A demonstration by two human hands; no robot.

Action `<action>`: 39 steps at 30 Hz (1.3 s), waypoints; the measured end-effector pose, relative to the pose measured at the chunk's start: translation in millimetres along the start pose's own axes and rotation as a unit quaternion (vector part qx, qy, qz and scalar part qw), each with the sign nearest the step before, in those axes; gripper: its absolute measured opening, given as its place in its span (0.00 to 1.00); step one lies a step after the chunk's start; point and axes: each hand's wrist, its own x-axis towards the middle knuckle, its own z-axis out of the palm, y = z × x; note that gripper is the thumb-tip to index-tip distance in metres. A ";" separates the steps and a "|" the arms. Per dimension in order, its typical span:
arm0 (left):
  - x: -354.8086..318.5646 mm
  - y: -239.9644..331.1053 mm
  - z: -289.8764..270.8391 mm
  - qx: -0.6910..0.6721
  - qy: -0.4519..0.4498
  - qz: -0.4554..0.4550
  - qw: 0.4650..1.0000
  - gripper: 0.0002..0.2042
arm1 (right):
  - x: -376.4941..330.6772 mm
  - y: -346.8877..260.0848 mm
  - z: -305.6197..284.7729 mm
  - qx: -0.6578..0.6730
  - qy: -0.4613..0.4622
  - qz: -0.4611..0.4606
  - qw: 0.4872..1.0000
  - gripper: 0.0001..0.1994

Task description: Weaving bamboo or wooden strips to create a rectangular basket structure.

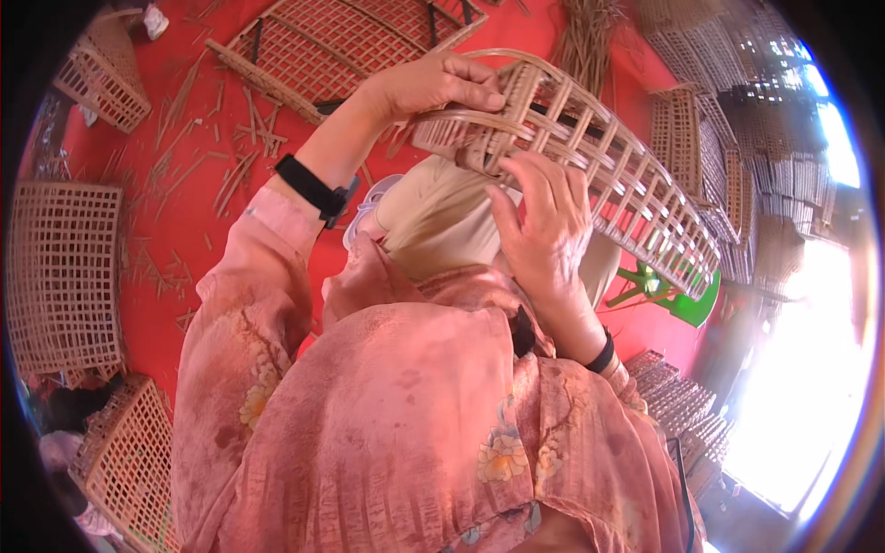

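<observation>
A woven wicker basket [522, 89] with an open lattice side is held tilted above my knees, its long side running off to the right. My left hand [442, 85] grips its near-left corner from above, fingers curled over the rim and a curved cane strip. Just below, my right hand [551, 221] has its bent fingers against the corner's lower edge, with the thumb standing a little apart. Whether a loose cane end lies under those fingertips is hidden. Dark bands circle both wrists.
A flat lattice panel [346, 41] lies on the red floor covering [175, 230] ahead, among scattered cane offcuts. A bundle of cane strips [590, 37] is at the top. Baskets [64, 276] stand at left, stacks of them [678, 138] at right. A green plastic stool [691, 302] shows beyond my lap.
</observation>
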 end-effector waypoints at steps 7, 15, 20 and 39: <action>2.9 -55.3 -31.7 -0.056 0.042 -0.008 0.998 0.09 | 2.7 0.0 -2.4 -0.073 -0.018 0.022 0.997 0.18; 16.7 -90.1 -59.9 -0.037 0.049 0.040 0.997 0.07 | 19.7 19.2 10.4 -0.161 -0.052 -0.042 0.985 0.28; 15.3 -91.0 -64.6 -0.040 0.017 0.070 0.997 0.07 | 40.0 37.3 18.8 -0.189 -0.035 -0.075 0.978 0.27; 95.5 62.0 156.1 0.067 0.220 0.286 0.930 0.08 | -18.1 158.0 -171.7 -0.279 0.226 0.039 0.932 0.24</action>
